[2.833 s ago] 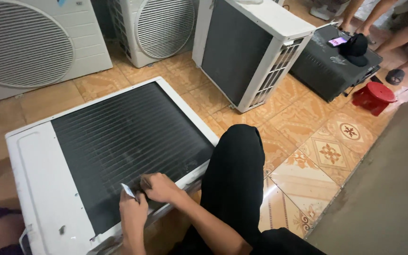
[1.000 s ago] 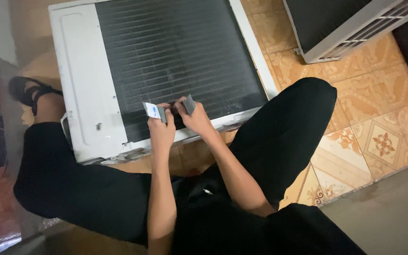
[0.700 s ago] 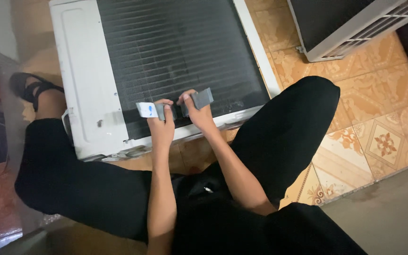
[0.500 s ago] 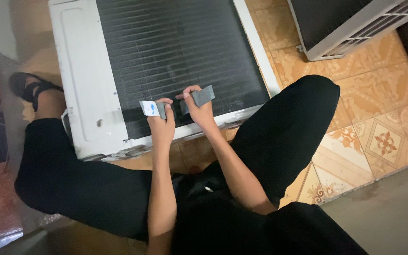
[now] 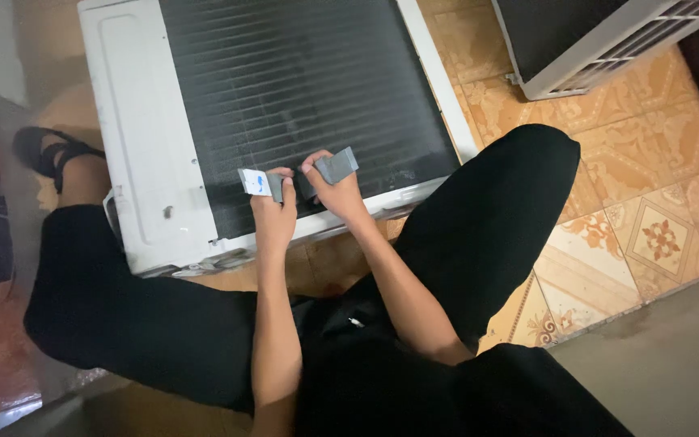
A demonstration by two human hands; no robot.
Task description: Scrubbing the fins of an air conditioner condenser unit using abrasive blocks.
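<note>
A white air-conditioner outdoor unit [image 5: 135, 137] lies flat on the tiled floor between my legs, its dark finned coil [image 5: 301, 81] facing up. My left hand [image 5: 273, 214] grips a small grey piece with a pale blue-marked label [image 5: 254, 181] near the coil's near edge. My right hand [image 5: 335, 190] pinches a flat grey strip [image 5: 336, 166], held just above the fins. The two pieces look joined by a dark band between my hands, though I cannot tell exactly how.
My black-trousered legs [image 5: 487, 210] straddle the unit's near edge. A second white outdoor unit [image 5: 600, 40] stands at the upper right on patterned orange tiles [image 5: 657, 235]. A sandalled foot [image 5: 50, 150] shows at the left. Grey concrete floor [image 5: 673, 356] lies at the lower right.
The head camera tilted down from a wide view of several units to my lap. Over the last second my right hand drew the grey strip a little away from my left hand.
</note>
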